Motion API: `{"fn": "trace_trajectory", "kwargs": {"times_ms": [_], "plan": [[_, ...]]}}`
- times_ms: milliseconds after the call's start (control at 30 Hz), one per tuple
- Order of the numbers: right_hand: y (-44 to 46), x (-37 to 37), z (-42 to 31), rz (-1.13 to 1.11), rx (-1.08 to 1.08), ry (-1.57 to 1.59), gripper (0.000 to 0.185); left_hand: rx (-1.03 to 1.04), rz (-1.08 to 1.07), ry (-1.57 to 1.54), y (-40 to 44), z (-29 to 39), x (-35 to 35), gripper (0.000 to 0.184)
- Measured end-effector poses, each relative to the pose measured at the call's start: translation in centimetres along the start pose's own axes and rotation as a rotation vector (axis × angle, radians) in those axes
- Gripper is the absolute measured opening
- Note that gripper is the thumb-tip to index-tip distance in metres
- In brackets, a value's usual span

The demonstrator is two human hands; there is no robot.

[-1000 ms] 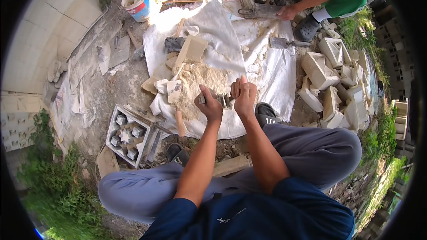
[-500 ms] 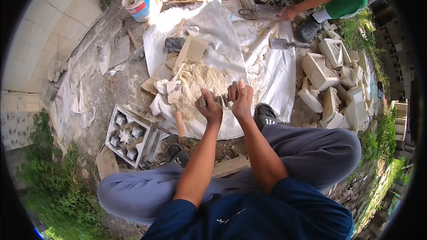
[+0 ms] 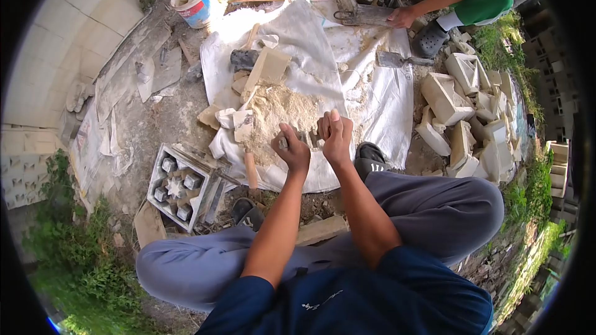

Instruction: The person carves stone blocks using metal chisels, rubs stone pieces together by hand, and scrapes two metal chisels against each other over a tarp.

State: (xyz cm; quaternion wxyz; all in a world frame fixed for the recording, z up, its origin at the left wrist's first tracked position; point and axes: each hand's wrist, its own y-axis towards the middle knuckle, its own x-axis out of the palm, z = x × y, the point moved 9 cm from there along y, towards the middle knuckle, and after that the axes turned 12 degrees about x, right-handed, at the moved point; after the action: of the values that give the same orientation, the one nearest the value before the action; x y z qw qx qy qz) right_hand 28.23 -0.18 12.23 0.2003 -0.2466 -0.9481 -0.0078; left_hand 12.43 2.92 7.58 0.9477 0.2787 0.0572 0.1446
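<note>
My left hand (image 3: 293, 151) is closed, thumb up, on a small grey piece (image 3: 284, 143) whose end shows beside the thumb. Close by on the right, my right hand (image 3: 336, 138) is also closed, thumb upward. Grey blocky bits (image 3: 312, 138) show between the two fists; whether they form one object I cannot tell. Both hands are over the near edge of a heap of pale sandy powder (image 3: 288, 108) on a white sheet (image 3: 379, 121). Left of my hands, a trowel with a wooden handle (image 3: 251, 170) lies with its blade caked in powder.
A metal mould with raised blocks (image 3: 175, 187) rests at lower left. Pale cast blocks (image 3: 448, 100) are piled at right. A flat trowel (image 3: 392, 60) lies on the sheet, and a bucket (image 3: 191, 5) stands behind. A co-worker's hand (image 3: 403, 17) touches another mould (image 3: 370, 17).
My hands stay closed in almost the same place, with only a slight shift of the right fist. The co-worker's hand has moved slightly along the mould's edge.
</note>
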Motion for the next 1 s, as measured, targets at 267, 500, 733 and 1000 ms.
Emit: {"fn": "trace_trajectory", "kwargs": {"times_ms": [267,500,733,1000], "plan": [[0.0,0.1,-0.8,-0.029,-0.041,0.003,0.054,-0.150,0.059,-0.168,-0.3,-1.3,-0.8,0.046],[0.0,-1.2,0.5,0.051,0.030,-0.017,0.056,-0.140,0.054,-0.090,-0.7,-1.5,-1.3,0.047],[-0.4,-0.3,0.9,0.043,-0.033,-0.173,0.055,-0.185,0.019,-0.137,-2.5,-3.2,-2.1,0.021],[-0.3,-0.3,0.7,0.057,-0.005,0.009,0.054,0.110,-0.033,0.081,-1.2,0.5,-1.9,0.011]]}}
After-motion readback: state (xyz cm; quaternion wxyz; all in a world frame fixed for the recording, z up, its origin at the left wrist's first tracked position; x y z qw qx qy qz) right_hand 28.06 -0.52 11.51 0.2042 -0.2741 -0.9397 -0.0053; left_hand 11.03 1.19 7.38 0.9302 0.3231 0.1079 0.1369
